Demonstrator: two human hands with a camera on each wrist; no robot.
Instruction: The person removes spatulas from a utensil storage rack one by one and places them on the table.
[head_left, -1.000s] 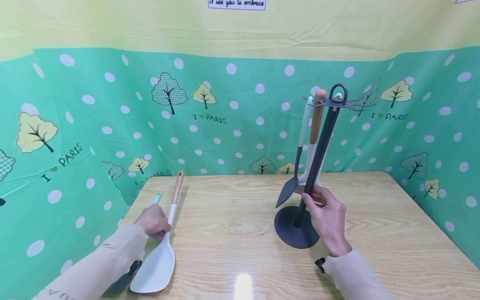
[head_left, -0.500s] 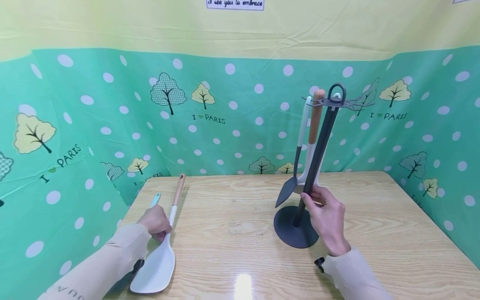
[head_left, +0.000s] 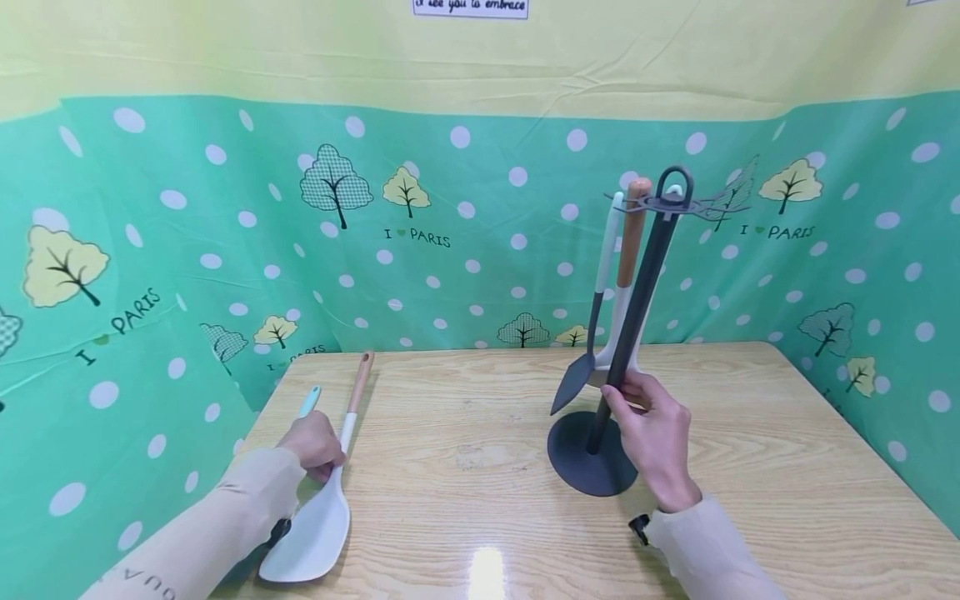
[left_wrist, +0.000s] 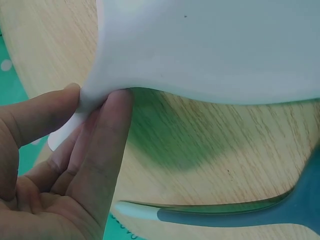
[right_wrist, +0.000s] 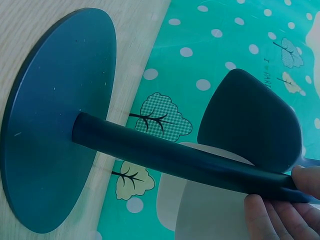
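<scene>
My left hand [head_left: 311,442] pinches the neck of a white spatula [head_left: 307,533] with a wooden handle, between thumb and fingers. In the left wrist view a shadow shows beneath its broad blade. A dark utensil [left_wrist: 225,217] with a mint handle lies beside it on the table, mostly hidden by my arm in the head view. My right hand [head_left: 654,433] grips the lower post of a black utensil stand [head_left: 641,308], which leans right in the head view. From its top ring hang a dark turner [head_left: 573,383] with a mint handle, a wooden-handled white utensil [head_left: 630,250], and another pale one, partly hidden.
The stand's round base [head_left: 581,458] is on the wooden table [head_left: 465,400]. A green, dotted cloth [head_left: 450,275] stands behind and along both sides of the table. Thin hooks [head_left: 716,208] stick out around the stand's top.
My left hand has shifted slightly right, and the white spatula's handle end has moved a little right and down in the head view. The right hand and stand stay put.
</scene>
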